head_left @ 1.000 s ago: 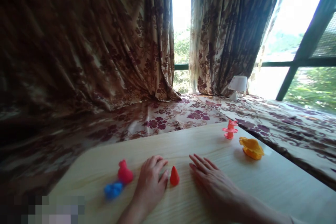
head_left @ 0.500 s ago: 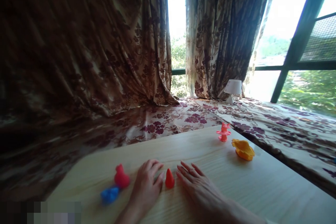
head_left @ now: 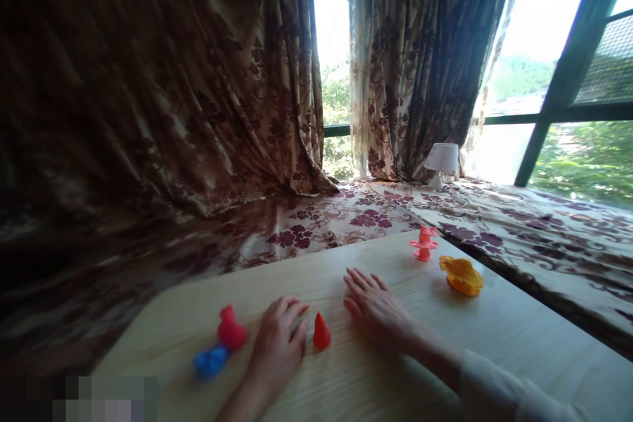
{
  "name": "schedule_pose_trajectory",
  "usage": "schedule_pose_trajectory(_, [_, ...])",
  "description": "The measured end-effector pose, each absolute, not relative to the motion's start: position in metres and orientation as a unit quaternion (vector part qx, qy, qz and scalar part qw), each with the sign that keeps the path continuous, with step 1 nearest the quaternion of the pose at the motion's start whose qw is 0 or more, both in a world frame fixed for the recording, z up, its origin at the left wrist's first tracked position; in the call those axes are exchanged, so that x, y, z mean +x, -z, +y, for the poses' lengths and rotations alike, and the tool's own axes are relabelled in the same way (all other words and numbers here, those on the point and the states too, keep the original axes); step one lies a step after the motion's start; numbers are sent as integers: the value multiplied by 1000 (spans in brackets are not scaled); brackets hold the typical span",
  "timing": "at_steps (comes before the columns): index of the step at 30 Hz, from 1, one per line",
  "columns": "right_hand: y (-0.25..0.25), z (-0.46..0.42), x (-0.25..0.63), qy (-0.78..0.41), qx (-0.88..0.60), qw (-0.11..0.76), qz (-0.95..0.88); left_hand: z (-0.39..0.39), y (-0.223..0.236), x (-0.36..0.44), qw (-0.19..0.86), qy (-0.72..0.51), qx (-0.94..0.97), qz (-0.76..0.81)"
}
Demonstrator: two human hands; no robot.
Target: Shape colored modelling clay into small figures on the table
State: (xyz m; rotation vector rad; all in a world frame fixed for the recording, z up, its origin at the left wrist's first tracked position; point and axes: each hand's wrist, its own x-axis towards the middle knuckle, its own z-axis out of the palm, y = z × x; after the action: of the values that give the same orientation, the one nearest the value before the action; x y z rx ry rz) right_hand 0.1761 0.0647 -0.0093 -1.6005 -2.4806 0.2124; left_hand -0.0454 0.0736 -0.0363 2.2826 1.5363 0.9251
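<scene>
A small red cone (head_left: 321, 331) stands upright on the light wooden table (head_left: 277, 287). Just left of it my left hand (head_left: 281, 339) rests on the wood, fingers loosely bent and thumb apart, holding nothing. My right hand (head_left: 373, 303) is to the cone's right and farther out, palm down with fingers stretched, also holding nothing. Neither hand visibly touches the cone. On the left are a pinkish-red rounded toy piece (head_left: 231, 328) and a blue piece (head_left: 210, 362), which look close together or touching; both are blurred.
Toward the far right corner stands a coral tiered piece (head_left: 424, 244), with a yellow wavy-edged piece (head_left: 461, 275) nearer. Beyond the table lies flowered cloth (head_left: 370, 217) bearing a white lamp (head_left: 443, 158). Patterned curtains (head_left: 420, 66) hang by the windows.
My right hand has moved away from the cone, rightward and farther out over the table, showing more sleeve. My left hand and the toy pieces stay put; the view shifts slightly.
</scene>
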Motion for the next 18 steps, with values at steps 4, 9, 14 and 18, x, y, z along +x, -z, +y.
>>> schedule_pose_trajectory(4, [6, 65, 197, -71, -575, 82, -811, 73, 36, -46, 119, -323, 780, 523])
schedule_pose_trajectory(9, [11, 38, 189, -94, -465, 67, -878, 73, 36, -45, 113, -334, 778, 520])
schedule_pose_trajectory(14, [10, 63, 195, -48, -563, 77, -822, 73, 37, -46, 108, -330, 781, 520])
schedule_pose_trajectory(18, [13, 40, 209, -67, -557, 66, -825, 74, 37, -46, 113, -329, 780, 519])
